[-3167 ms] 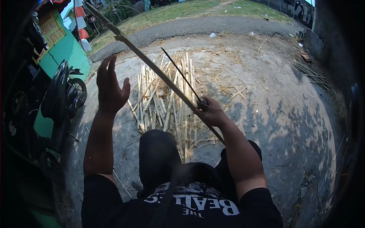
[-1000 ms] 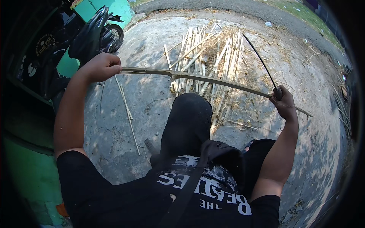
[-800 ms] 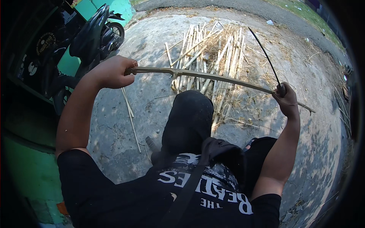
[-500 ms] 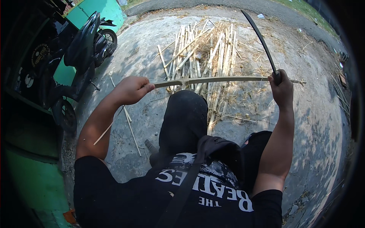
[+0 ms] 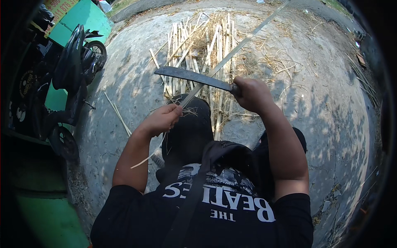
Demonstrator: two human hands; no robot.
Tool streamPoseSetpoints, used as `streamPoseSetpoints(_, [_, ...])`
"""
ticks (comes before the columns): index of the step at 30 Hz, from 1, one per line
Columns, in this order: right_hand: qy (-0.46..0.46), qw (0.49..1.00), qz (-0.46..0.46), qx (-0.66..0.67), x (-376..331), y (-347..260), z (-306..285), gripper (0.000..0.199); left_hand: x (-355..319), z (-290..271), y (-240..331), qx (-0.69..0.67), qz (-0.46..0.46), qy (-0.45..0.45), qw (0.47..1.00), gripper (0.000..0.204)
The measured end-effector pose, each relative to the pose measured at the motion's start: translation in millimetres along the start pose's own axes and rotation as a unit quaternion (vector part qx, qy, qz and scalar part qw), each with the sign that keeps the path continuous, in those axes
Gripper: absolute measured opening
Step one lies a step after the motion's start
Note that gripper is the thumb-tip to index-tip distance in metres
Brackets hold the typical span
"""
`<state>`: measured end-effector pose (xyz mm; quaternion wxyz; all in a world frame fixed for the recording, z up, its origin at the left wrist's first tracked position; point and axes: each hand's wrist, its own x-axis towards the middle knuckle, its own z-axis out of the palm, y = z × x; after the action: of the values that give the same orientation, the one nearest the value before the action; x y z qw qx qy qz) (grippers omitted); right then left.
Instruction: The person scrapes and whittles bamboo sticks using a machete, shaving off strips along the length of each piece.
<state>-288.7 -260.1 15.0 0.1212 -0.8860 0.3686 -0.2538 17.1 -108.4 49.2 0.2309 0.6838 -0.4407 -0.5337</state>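
Observation:
My left hand (image 5: 164, 118) grips the near end of a long, pale bamboo strip (image 5: 240, 44), which slants up and away to the far right. My right hand (image 5: 253, 94) is wrapped round the handle of a machete (image 5: 194, 77). Its dark, broad blade points left and lies across the strip, a little beyond my left hand. Whether the edge bites into the strip I cannot tell. Thin shavings (image 5: 190, 110) cling to my dark-clad knee (image 5: 188, 130) just under the strip. A thin pale sliver (image 5: 142, 161) hangs by my left forearm.
A pile of split bamboo strips (image 5: 219, 45) lies on the concrete ground (image 5: 128, 78) ahead, with curly shavings (image 5: 285, 66) to its right. A dark motorbike (image 5: 72, 74) stands at the left by a green wall (image 5: 89, 20). Loose slivers (image 5: 118, 113) lie left of my arm.
The strip has swung from level to a steep slant. My right hand has come inward and turned the machete from upright to across the strip. My left hand has moved right and nearer my knee.

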Motion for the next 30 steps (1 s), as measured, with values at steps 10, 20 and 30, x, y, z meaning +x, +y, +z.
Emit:
streamPoseSetpoints(10, [-0.068, 0.996, -0.052, -0.031, -1, -20, 21, 0.012, -12, 15, -18, -0.006, -0.048, 0.04, 0.998, 0.035])
streamPoseSetpoints(20, [-0.103, 0.993, -0.016, -0.057, 0, -13, 48, 0.012, -12, 13, -28, 0.288, 0.095, 0.167, 0.938, 0.039])
streamPoseSetpoints(30, [-0.119, 0.991, -0.001, -0.059, 8, -14, 58, 0.006, -3, 17, -28, 0.275, 0.107, 0.174, 0.94, 0.04])
